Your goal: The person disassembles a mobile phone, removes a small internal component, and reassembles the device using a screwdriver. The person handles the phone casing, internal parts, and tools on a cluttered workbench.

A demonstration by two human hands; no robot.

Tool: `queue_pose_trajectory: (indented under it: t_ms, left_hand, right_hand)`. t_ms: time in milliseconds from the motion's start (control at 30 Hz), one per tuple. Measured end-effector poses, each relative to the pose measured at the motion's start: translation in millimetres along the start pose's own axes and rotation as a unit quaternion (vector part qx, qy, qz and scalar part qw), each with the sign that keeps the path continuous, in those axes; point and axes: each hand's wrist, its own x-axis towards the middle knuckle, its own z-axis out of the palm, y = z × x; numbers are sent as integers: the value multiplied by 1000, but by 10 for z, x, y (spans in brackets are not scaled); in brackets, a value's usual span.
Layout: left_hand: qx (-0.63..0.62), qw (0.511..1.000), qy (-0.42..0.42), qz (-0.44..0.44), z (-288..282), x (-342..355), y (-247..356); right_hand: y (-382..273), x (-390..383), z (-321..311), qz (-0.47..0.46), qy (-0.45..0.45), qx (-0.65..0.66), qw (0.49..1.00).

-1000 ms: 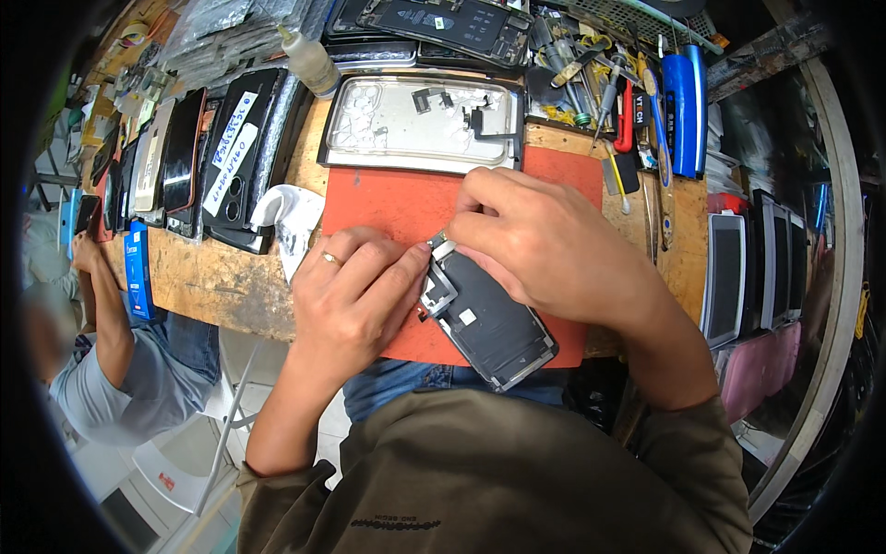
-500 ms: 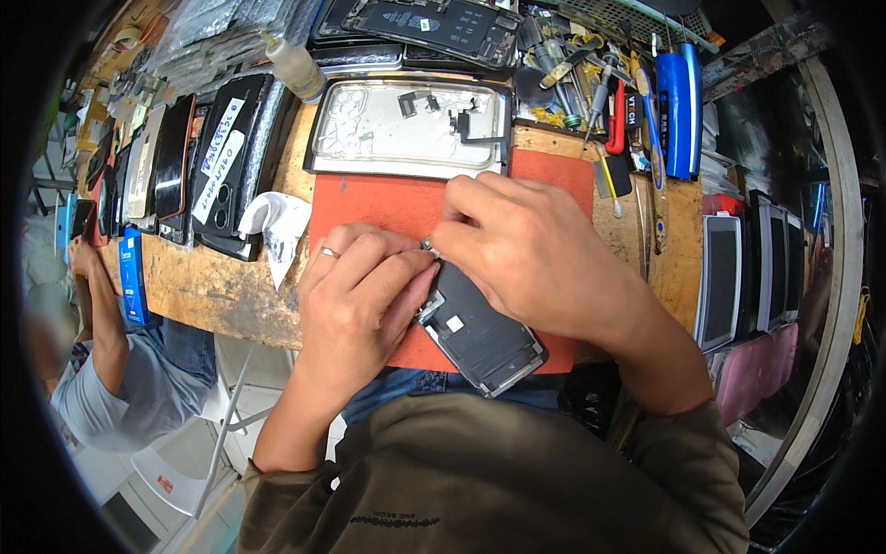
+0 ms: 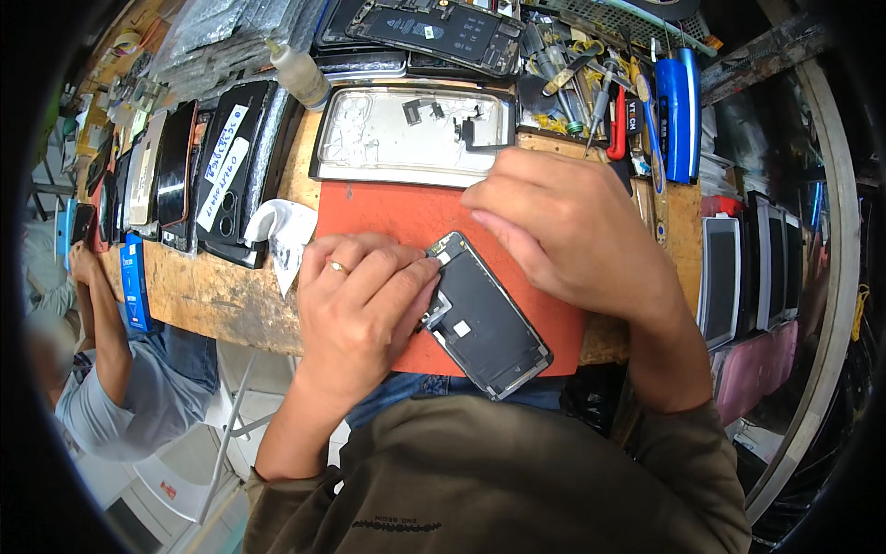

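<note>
A black phone screen assembly (image 3: 494,319), its back side up, lies tilted on an orange-red mat (image 3: 388,208). A small white square sits on its dark back, and a flex cable shows at its left edge. My left hand (image 3: 355,295) grips the upper left edge of the assembly with bent fingers. Apart from the assembly, my right hand (image 3: 572,235) hovers over the upper right of the mat, close to the tray's lower right corner. Its thumb and forefinger are drawn together; whatever they hold, if anything, is hidden.
Beyond the mat, a dark-rimmed white tray (image 3: 318,171) holds small black parts. A dropper bottle (image 3: 300,74) stands behind it. Tools crowd the far right, including red-handled cutters (image 3: 616,125). Phones line the left side near crumpled white paper (image 3: 281,231). Another person (image 3: 129,369) sits at left.
My right hand has lifted off the top of the screen assembly and moved right and away, uncovering its upper end. My left hand stays on the assembly.
</note>
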Motion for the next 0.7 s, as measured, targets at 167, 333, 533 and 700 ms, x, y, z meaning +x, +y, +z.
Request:
queue_pose_trajectory:
  t_ms: [167, 333, 533, 700]
  left_hand:
    - [10, 999, 20, -24, 39, -16, 71]
    - [-7, 999, 24, -20, 45, -9, 56]
    - [-6, 999, 26, -42, 50, -53, 72]
    - [-20, 996, 20, -82, 55, -87, 125]
  right_hand:
    - [116, 10, -113, 27, 89, -10, 996]
    - [133, 5, -127, 32, 99, 3, 995]
    - [-55, -60, 245, -22, -11, 66, 998]
    - [-55, -97, 369, -38, -35, 78, 996]
